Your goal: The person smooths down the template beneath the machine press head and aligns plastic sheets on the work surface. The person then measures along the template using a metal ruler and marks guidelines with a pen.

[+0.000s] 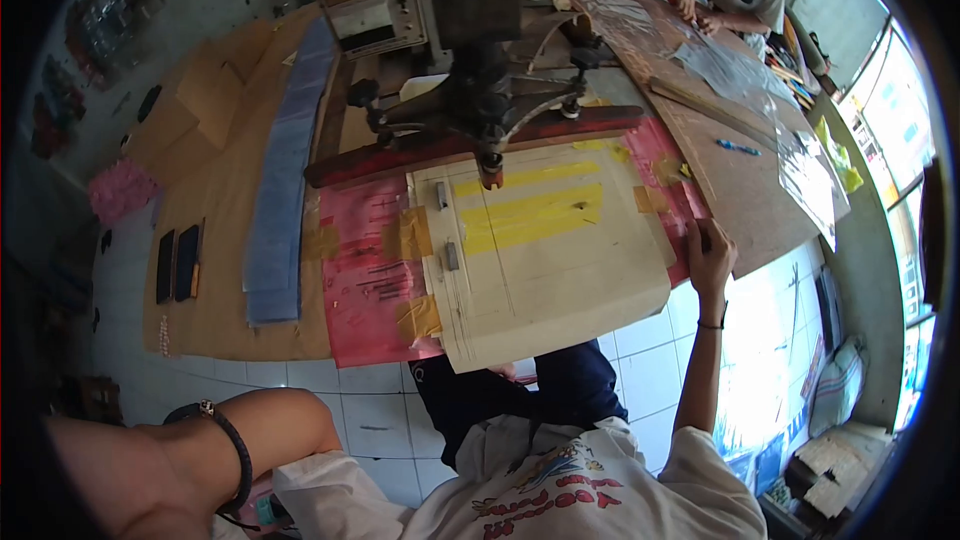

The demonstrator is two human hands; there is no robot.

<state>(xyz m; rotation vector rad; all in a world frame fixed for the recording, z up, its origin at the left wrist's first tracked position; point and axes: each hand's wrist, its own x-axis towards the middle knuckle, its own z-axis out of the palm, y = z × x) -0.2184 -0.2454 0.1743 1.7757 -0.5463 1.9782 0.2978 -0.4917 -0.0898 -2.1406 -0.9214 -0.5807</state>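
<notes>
My right hand (711,256) is at the right edge of a red plastic sheet (365,270), fingers curled against its border. On the sheet lies a cream board (560,280) with yellow tape strips (535,212), brown tape patches (415,318) and two small grey blocks (451,256). Above its far side is the press head (490,110), with a long red bar (400,160) across. My left hand (120,480) is raised close to the camera at the lower left, beyond a wrist with a dark bracelet; its fingers are hidden.
Long blue-grey plastic sheets (285,190) lie left of the press, with two dark phone-like objects (186,260) further left. To the right are a wooden strip (710,110), a blue pen (738,147) and clear plastic (805,180). Another person's hands (690,12) work at the far right.
</notes>
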